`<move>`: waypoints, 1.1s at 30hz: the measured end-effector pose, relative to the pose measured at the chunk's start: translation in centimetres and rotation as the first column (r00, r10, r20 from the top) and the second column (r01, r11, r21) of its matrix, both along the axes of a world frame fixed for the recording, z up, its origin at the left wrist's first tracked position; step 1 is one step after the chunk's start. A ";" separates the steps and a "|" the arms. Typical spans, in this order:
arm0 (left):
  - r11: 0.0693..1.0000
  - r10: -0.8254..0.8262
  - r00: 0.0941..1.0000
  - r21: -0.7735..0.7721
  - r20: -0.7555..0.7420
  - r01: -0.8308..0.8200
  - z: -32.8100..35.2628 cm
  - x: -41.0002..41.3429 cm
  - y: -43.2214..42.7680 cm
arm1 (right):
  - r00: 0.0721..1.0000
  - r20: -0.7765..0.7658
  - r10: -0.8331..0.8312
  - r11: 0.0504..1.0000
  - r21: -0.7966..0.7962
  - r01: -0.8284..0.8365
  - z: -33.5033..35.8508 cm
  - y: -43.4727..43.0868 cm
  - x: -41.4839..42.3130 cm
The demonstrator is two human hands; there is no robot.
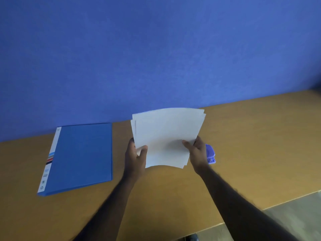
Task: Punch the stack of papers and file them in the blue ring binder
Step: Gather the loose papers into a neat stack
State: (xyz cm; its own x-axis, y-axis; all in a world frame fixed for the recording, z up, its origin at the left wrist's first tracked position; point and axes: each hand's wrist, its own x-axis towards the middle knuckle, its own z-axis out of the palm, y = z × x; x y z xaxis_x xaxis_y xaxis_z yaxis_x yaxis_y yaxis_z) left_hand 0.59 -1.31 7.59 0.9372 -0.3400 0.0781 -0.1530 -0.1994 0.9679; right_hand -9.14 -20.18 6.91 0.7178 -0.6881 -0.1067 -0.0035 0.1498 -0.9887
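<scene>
A stack of white papers [166, 134] is held up above the wooden table, its sheets slightly fanned and uneven at the edges. My left hand [135, 157] grips the stack's lower left side, thumb on top. My right hand [197, 153] grips the lower right side. The blue ring binder [81, 157] lies shut and flat on the table to the left of the papers, its white labelled spine on the left. A purple hole punch [210, 154] sits on the table just right of my right hand, mostly hidden behind it.
The wooden table [251, 145] runs along a blue wall [156, 49]. Its front edge cuts across the lower right, with grey floor [286, 221] beyond. A dark shoe tip [192, 237] shows at the bottom edge.
</scene>
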 end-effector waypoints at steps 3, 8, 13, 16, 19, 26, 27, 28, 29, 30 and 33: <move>0.999 0.012 1.000 -0.037 -0.001 -0.012 -0.2 -0.2 -0.5 | 0.999 0.022 -0.023 0.999 -0.034 0.024 0.0 0.0 -0.4; 0.996 0.066 0.998 -0.053 -0.004 -0.066 -0.3 -0.6 -0.9 | 1.000 -0.009 -0.030 0.997 -0.067 0.029 -0.4 0.7 -0.4; 0.995 0.085 0.996 -0.054 -0.014 -0.085 -0.8 -0.6 -0.6 | 0.998 -0.015 -0.055 0.997 -0.052 0.054 -1.0 1.2 -0.4; 0.997 0.078 0.997 0.008 -0.027 -0.078 -1.7 -1.1 -0.7 | 0.996 -0.075 -0.039 0.997 -0.067 0.034 -2.0 1.8 -0.6; 0.996 0.090 0.996 0.011 0.015 -0.090 -2.1 -2.0 -1.3 | 0.998 -0.057 -0.042 0.993 -0.111 0.035 -2.2 2.3 -0.4; 0.994 0.100 0.995 0.033 0.015 -0.100 -3.7 -2.3 -1.4 | 0.991 -0.119 -0.054 0.986 -0.163 0.035 -3.3 2.4 -0.4; 0.994 0.104 0.995 0.043 0.004 -0.104 -4.0 -1.9 -1.1 | 0.988 -0.140 -0.071 0.981 -0.187 0.044 -3.2 2.2 -0.4; 0.994 0.097 0.995 0.055 -0.017 -0.096 -4.2 -1.4 -1.0 | 0.983 -0.166 -0.084 0.975 -0.218 0.047 -3.3 1.7 -0.3; 0.994 0.084 0.995 0.074 -0.045 -0.080 -4.5 -0.7 -0.9 | 0.975 -0.201 -0.090 0.970 -0.240 0.040 -3.4 1.3 -0.2; 0.993 0.066 0.994 0.099 -0.086 -0.057 -4.8 -0.1 -0.8 | 0.967 -0.241 -0.082 0.971 -0.236 0.024 -3.7 0.9 -0.1; 0.981 0.007 0.955 0.186 -0.298 0.051 -6.0 1.0 -0.5 | 0.926 -0.376 -0.025 0.987 -0.158 -0.037 -5.0 -0.1 -0.1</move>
State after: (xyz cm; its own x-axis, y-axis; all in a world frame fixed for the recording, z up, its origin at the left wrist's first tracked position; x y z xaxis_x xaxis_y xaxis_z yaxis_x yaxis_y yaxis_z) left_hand 1.60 -1.82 1.55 0.9003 -0.3418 -0.2695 0.1283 -0.3833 0.9147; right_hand -9.25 -20.30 1.96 0.6502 -0.7142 -0.2593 -0.3800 -0.0102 -0.9249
